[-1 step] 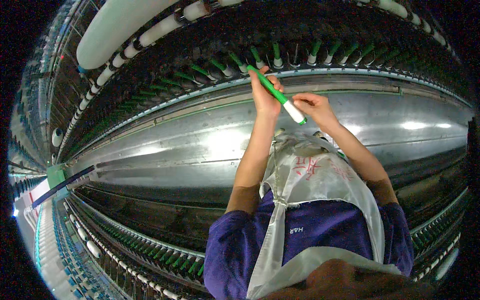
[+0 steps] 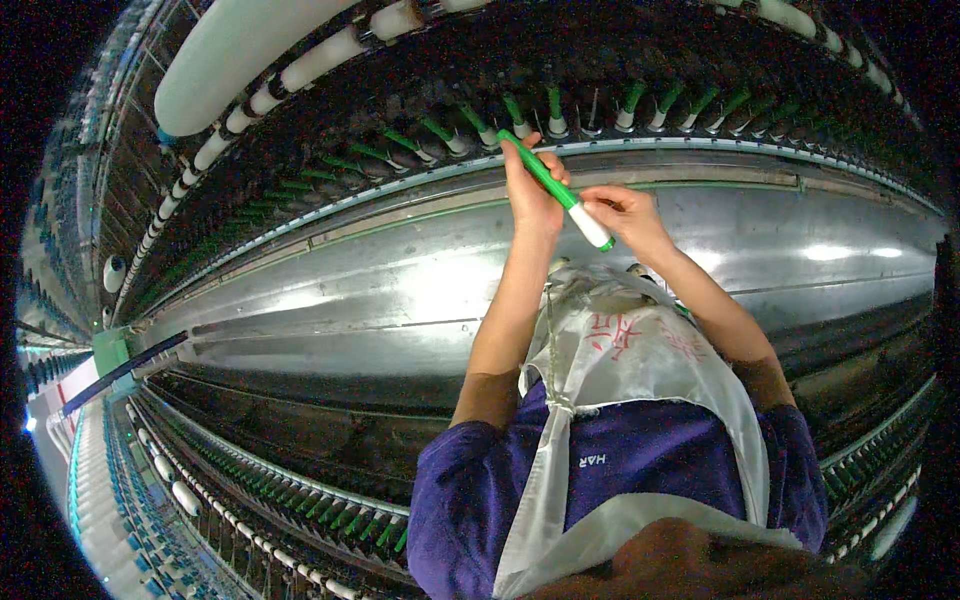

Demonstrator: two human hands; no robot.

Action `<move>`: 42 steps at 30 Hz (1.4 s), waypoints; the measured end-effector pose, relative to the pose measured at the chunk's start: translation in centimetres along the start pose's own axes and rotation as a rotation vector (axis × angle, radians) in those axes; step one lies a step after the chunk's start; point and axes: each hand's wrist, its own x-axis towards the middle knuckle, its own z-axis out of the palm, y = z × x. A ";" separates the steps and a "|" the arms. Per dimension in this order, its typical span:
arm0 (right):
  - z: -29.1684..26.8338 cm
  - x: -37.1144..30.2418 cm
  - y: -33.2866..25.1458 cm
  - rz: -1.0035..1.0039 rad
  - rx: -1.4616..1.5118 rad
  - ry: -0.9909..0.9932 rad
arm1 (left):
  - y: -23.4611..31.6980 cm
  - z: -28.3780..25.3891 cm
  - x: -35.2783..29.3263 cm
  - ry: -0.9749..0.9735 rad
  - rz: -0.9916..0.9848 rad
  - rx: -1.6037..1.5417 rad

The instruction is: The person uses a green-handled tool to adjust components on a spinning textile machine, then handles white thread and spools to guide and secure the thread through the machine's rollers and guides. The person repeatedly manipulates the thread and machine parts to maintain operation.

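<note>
My left hand (image 2: pixel 533 196) is closed around a spinning bobbin (image 2: pixel 550 182), a slim green tube with white yarn wound on its lower end. The tube lies slantwise, its green tip up and left, its white end pointing down and right. My right hand (image 2: pixel 628 218) is beside the white part, thumb and fingertips pinched together; a thread between them is too fine to make out. Beyond my hands stands a row of green bobbins (image 2: pixel 555 112) with white yarn at their bases. One spindle (image 2: pixel 592 115) in that row bears no green tube.
A pale metal rail (image 2: pixel 690 142) runs below the bobbin row. White rollers (image 2: pixel 325 55) and a large white roll (image 2: pixel 235 65) are at the upper left. The metal floor (image 2: pixel 400 290) separates this machine from another bobbin row (image 2: pixel 330 505) behind me. My white apron (image 2: pixel 650 350) hangs below my hands.
</note>
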 end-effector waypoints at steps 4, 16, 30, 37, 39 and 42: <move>2.1 0.4 0.3 -0.155 -0.217 0.131 | -0.1 -0.6 -0.2 -0.102 -0.037 -0.004; 0.9 2.6 -1.5 -0.256 -0.007 -0.165 | -2.7 -3.1 0.4 -0.037 -0.285 0.217; -14.1 9.2 6.6 -0.312 -1.305 0.138 | 1.8 -14.1 3.2 -0.757 0.357 2.158; -14.0 10.2 12.0 -0.357 -1.215 -0.127 | 17.2 -28.5 0.8 0.053 0.475 2.196; -10.7 12.3 12.7 -0.095 -1.198 -0.105 | 17.5 -30.9 0.7 0.585 0.304 1.319; -7.8 16.3 13.0 0.133 -1.242 -0.135 | 17.3 -33.1 0.4 0.616 0.422 1.039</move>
